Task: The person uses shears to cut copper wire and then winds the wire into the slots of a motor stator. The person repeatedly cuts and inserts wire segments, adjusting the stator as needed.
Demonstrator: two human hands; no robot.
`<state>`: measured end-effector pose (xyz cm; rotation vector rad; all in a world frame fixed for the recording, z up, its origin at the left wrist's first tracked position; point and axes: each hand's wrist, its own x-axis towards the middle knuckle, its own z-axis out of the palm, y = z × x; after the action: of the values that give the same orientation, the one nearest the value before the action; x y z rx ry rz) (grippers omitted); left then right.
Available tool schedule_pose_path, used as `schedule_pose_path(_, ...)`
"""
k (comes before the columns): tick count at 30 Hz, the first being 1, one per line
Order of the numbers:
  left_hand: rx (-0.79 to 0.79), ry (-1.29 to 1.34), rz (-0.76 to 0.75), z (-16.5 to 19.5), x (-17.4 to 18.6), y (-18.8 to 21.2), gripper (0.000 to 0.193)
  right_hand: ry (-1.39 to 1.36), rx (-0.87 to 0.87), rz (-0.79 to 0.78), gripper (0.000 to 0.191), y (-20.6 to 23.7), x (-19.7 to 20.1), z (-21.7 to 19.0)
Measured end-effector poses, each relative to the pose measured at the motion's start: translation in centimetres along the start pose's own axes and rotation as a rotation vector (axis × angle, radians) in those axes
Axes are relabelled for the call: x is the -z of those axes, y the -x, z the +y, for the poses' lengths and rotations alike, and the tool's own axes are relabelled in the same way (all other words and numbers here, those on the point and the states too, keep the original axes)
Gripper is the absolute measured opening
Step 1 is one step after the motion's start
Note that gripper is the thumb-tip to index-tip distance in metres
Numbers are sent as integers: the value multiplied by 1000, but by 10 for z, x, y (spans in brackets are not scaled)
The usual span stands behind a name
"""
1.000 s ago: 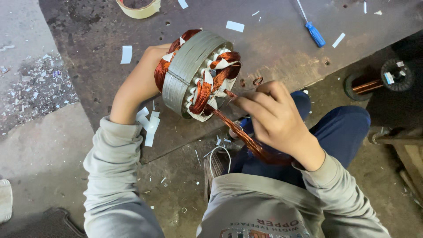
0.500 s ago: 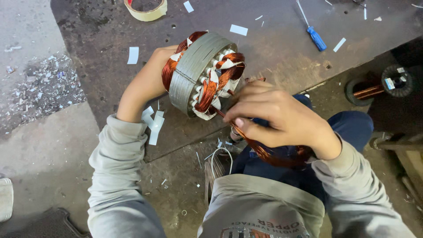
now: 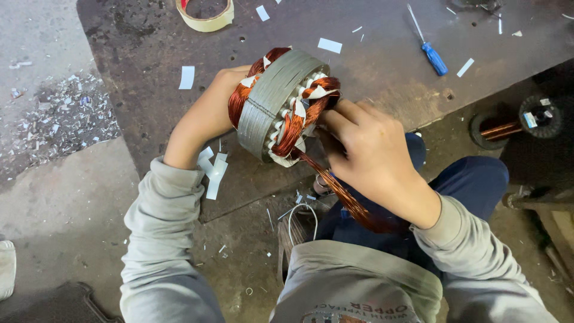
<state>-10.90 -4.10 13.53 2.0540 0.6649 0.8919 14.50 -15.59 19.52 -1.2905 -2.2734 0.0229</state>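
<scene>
- Over the dark, scuffed workbench [image 3: 382, 66], I watched a grey motor stator [image 3: 272, 101] held on its side above the bench's near edge, its copper windings [image 3: 299, 122] showing at both ends.
- My view had the left hand [image 3: 206, 116] cupped against the stator's far end, fingers hidden behind it.
- I saw the right hand [image 3: 368, 149] closed on the near-end windings, fingertips pinched together at the core's mouth.
- A loose bundle of copper wire [image 3: 344, 197] trailed from the core under that wrist toward the lap.
- Paper slips [image 3: 212, 170] littered the bench; a blue-handled screwdriver [image 3: 429, 48] and a tape roll [image 3: 206, 15] lay well apart.
</scene>
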Motion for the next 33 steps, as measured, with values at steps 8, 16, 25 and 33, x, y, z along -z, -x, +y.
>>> schedule_pose_path(8, 16, 35, 14, 0, -1, 0, 31, 19, -55, 47, 31, 6, -10, -9)
schedule_pose_path(16, 25, 47, 15, -5, -2, 1, 28, -253, -93, 6, 26, -2, -4, 8)
schedule_pose_path(25, 3, 44, 13, -17, -3, 1, 24, -358, -128, 171, 20, 10, -26, 14)
schedule_pose_path(33, 11, 52, 9, -18, -3, 2, 26, -205, -121, 214, 20, -2, -21, -4)
